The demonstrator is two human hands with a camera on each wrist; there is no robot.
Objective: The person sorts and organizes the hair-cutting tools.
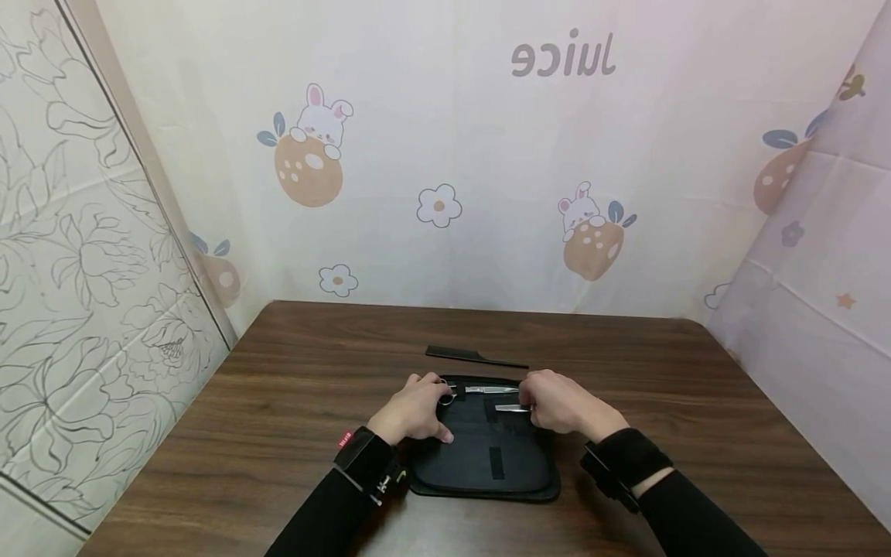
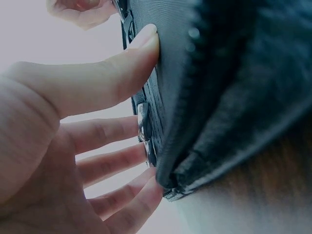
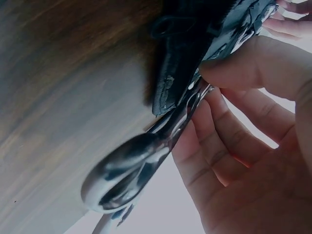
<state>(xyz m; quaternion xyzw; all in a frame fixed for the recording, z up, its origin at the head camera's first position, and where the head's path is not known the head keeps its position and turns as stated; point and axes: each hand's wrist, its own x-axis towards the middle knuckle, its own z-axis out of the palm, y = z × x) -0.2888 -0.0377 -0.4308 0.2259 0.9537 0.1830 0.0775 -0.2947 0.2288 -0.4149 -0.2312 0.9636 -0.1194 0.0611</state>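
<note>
Comb point(image 1: 452, 353) lay on tabletop point(image 1: 292, 433) beyond case point(image 1: 459, 468); right hand point(image 1: 565, 402) pinched scissors point(image 1: 510, 408), partly obscuring them; left hand point(image 1: 415, 410), fingers spread, touched case.

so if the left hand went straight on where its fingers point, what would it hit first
Likely the scissors lying on the black case, ring end first; the left hand is right by those rings and may even touch them, though depth is unclear.
</note>
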